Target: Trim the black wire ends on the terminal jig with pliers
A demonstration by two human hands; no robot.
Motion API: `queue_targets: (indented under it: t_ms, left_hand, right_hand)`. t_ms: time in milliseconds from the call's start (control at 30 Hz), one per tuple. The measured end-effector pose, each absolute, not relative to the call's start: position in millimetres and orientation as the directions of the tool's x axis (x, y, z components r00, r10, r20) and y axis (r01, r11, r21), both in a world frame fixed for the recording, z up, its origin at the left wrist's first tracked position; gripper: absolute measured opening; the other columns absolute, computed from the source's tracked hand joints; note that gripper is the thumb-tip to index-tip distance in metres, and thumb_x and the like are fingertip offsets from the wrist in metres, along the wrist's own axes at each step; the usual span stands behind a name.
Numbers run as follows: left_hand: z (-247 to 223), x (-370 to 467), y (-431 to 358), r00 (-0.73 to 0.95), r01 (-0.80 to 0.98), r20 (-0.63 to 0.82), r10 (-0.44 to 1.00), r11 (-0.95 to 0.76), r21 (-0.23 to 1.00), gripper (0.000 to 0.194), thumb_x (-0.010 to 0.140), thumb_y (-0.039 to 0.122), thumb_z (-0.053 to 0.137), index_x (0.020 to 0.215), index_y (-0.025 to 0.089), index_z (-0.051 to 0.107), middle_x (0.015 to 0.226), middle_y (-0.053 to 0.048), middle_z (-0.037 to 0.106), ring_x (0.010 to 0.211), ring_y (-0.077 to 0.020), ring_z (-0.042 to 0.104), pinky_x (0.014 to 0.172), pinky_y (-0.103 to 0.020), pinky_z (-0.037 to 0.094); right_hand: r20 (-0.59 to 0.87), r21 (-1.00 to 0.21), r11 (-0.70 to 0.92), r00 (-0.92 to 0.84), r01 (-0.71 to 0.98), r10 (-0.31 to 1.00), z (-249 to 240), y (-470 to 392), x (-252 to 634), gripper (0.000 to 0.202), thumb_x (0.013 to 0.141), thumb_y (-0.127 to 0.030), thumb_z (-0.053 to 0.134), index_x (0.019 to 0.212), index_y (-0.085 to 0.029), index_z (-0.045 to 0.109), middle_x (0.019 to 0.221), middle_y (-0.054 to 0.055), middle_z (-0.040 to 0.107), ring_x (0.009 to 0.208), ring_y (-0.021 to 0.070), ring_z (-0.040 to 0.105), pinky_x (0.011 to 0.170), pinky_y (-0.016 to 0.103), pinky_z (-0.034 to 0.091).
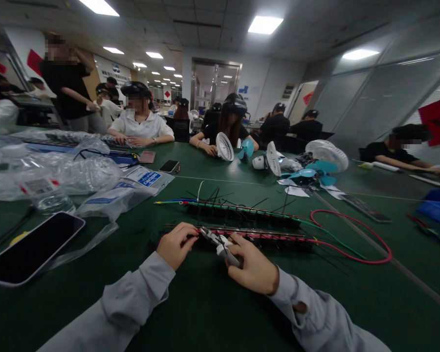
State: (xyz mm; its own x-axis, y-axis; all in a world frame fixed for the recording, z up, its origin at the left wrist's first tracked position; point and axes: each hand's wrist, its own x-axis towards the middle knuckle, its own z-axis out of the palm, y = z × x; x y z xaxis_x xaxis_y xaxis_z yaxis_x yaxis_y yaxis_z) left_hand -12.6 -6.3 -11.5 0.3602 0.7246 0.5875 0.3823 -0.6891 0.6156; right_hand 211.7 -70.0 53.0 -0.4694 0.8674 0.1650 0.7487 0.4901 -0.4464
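Observation:
My right hand (pixel 254 264) is closed around wire cutters (pixel 223 248) with white-grey handles. Their metal jaws point left, at the left part of a long dark strip with a red wire (pixel 264 235) along it. My left hand (pixel 176 244) is pinched close to the jaws, by that strip's left end; what its fingertips hold is too small to make out. Behind lies a second strip, with a green wire (pixel 249 210) along it and thin black cable tie tails (pixel 214 195) sticking up. One pale tie tail (pixel 200 190) rises near its left end.
A large phone (pixel 33 249), a plastic bottle (pixel 40 183) and clear plastic bags (pixel 132 188) lie on the left. A red cable loop (pixel 390 254) spreads right. Across the green table (pixel 212 313), fan parts (pixel 322 161) lie near seated people (pixel 143 117).

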Motion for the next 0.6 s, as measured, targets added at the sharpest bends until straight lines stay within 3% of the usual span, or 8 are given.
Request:
queue_targets:
  t_ms: [167,333,600]
  left_hand:
    - [-11.5,-12.9,-5.7,0.352,0.333,0.575,0.739,-0.672,0.661,0.009,0.084,0.016,0.050,0.086,0.016,0.059,0.096,-0.007,0.060,0.060,-0.0090,0.060,0.051,-0.019,0.053]
    - [-13.8,-14.6,-4.8,0.367,0.291,0.533,0.762,-0.638,0.713,0.012,0.084,0.012,0.047,0.086,0.014,0.058,0.101,-0.007,0.059,0.047,-0.0039,0.057,0.049,-0.019,0.052]
    - [-13.5,-13.4,-7.0,0.383,0.259,0.475,0.792,-0.586,0.768,0.008,0.085,0.017,0.049,0.085,0.013,0.057,0.099,-0.007,0.061,0.039,-0.0021,0.055,0.042,-0.016,0.048]
  right_hand:
    - [0.168,-0.255,0.450,-0.419,0.856,0.892,46.8,-74.1,208.4,0.007,0.073,-0.026,0.054,0.070,-0.022,0.059,0.092,0.004,0.052,0.079,0.0154,0.053,0.065,0.026,0.042]
    - [0.219,-0.080,0.453,-0.428,0.888,0.877,39.4,-74.5,203.5,0.010,0.071,-0.027,0.055,0.074,-0.019,0.060,0.100,0.009,0.052,0.086,0.0195,0.052,0.073,0.032,0.042]
    - [0.250,-0.059,0.433,-0.407,0.899,0.879,36.9,-76.3,201.3,0.019,0.067,-0.023,0.055,0.085,-0.018,0.060,0.110,0.011,0.049,0.098,0.0241,0.047,0.084,0.037,0.039]
